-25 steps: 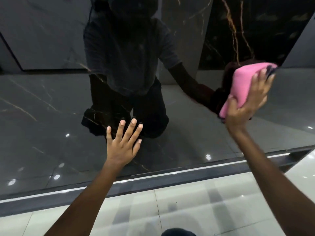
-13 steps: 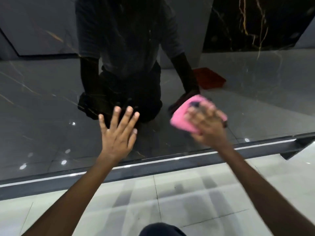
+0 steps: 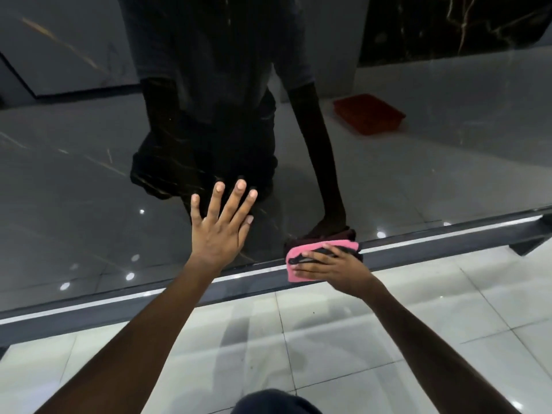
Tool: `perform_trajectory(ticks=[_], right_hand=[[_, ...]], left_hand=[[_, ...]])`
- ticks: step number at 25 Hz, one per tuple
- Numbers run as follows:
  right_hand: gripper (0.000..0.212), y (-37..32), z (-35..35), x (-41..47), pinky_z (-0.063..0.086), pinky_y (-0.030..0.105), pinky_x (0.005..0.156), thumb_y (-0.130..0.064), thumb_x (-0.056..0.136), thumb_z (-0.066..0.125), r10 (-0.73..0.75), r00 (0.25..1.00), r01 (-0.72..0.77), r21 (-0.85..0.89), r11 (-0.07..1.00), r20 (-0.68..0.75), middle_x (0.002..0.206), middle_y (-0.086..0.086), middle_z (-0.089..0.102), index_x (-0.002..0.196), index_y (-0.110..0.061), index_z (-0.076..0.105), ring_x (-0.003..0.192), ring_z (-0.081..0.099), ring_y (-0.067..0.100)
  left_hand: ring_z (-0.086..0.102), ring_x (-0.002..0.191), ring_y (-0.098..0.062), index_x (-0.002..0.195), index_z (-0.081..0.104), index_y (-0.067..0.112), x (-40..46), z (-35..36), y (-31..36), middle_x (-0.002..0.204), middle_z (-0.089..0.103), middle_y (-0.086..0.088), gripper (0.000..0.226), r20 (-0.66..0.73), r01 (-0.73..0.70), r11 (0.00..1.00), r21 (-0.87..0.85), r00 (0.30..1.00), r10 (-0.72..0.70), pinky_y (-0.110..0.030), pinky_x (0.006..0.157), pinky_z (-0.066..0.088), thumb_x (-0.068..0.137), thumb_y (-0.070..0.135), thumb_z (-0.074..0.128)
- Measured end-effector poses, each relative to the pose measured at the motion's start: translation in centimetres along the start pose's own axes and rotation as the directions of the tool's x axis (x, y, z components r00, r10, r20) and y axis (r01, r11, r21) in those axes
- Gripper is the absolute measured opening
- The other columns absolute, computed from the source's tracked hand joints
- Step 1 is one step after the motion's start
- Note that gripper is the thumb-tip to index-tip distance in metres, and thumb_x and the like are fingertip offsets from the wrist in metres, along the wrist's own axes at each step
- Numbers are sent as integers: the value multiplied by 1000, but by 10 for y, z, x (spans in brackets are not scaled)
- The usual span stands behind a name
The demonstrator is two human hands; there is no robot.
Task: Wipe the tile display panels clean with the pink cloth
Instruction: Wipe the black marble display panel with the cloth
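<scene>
A glossy dark tile display panel [image 3: 89, 180] fills the upper view and mirrors me. My left hand [image 3: 219, 225] lies flat against it, fingers straight and spread. The folded pink cloth [image 3: 294, 255], with a dark trim, sits at the panel's bottom edge. My right hand [image 3: 328, 264] presses the cloth there, fingers stretched across it, thumb below.
A grey metal rail [image 3: 448, 243] with a bright strip runs along the panel's foot. Pale glossy floor tiles [image 3: 388, 318] lie below. A red tray [image 3: 369, 113] shows only as a reflection at upper right. My dark knee [image 3: 274, 403] is at the bottom edge.
My right hand has swept the pink cloth from the panel's upper right down and left to its bottom edge. The left hand has stayed flat on the panel.
</scene>
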State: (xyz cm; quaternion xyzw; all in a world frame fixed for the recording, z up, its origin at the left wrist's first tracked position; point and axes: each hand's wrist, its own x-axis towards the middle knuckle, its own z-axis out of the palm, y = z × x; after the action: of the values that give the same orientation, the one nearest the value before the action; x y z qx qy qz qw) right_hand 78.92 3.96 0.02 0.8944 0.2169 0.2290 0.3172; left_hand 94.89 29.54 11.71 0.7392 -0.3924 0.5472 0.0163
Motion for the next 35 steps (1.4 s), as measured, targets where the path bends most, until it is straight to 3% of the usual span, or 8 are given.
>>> perform_trajectory(ticks=[6,11,13,18,21,29,31,35], right_hand=[[81,189,-114,0,15,44,116,-34,83,49,327,879,-307,112,945,-348,163,-9,8,156,-29,14,149,12,25],[70,344,-229,29,14,36,120,-21,84,55,872,135,-651,621,437,-471,153,28,29,147,3,35,143,16,52],[69,328,-226,56,13,36,120,-23,85,54,870,39,-614,675,408,-491,154,27,27,145,5,36,144,16,49],[85,154,-168,89,1,40,122,-32,80,57,176,937,-188,-10,982,-302,163,-5,12,154,-24,17,151,1,21],[84,217,-193,80,4,38,122,-32,83,51,98,943,-127,-71,989,-317,162,-5,14,156,-24,11,151,4,19],[78,459,-369,89,0,9,111,-19,79,48,956,-138,-526,837,151,-259,161,12,18,153,-7,25,150,7,33],[79,419,-355,122,14,28,118,-18,77,50,917,-72,-589,759,278,-392,159,16,21,152,-7,29,148,16,34],[74,258,-290,164,17,42,118,-31,80,51,340,780,-322,129,938,-526,157,-3,25,151,-21,29,149,16,23]], left_hand=[[-2,150,-18,155,11,31,78,-58,0,163,-2,9,64,-66,119,967,-223,988,-137,-45,119,-7,99,34,42],[-8,150,-25,156,11,25,200,-84,-50,163,2,2,57,-133,318,929,-189,929,-345,-47,117,-11,103,37,30],[-15,149,-26,156,8,25,201,-73,-54,163,-5,3,55,-158,300,949,-97,937,-312,-52,116,-10,105,39,25],[-14,149,-26,156,10,26,200,-72,-56,163,-8,6,56,-164,233,971,-46,958,-237,-55,116,-9,104,39,27],[-10,150,-22,154,16,27,204,-89,-55,163,-6,9,57,-127,267,950,-163,949,-289,-54,117,-4,101,37,33],[5,150,-26,155,21,22,331,-146,-124,163,13,-2,57,-241,293,937,-192,911,-335,-48,120,1,101,35,34],[3,150,-26,155,20,23,326,-133,-125,163,12,-2,57,-256,256,961,-103,927,-274,-51,120,2,101,37,32],[5,150,-26,155,22,24,324,-134,-127,162,14,-1,57,-255,233,969,-76,935,-245,-49,119,-1,100,37,34]])
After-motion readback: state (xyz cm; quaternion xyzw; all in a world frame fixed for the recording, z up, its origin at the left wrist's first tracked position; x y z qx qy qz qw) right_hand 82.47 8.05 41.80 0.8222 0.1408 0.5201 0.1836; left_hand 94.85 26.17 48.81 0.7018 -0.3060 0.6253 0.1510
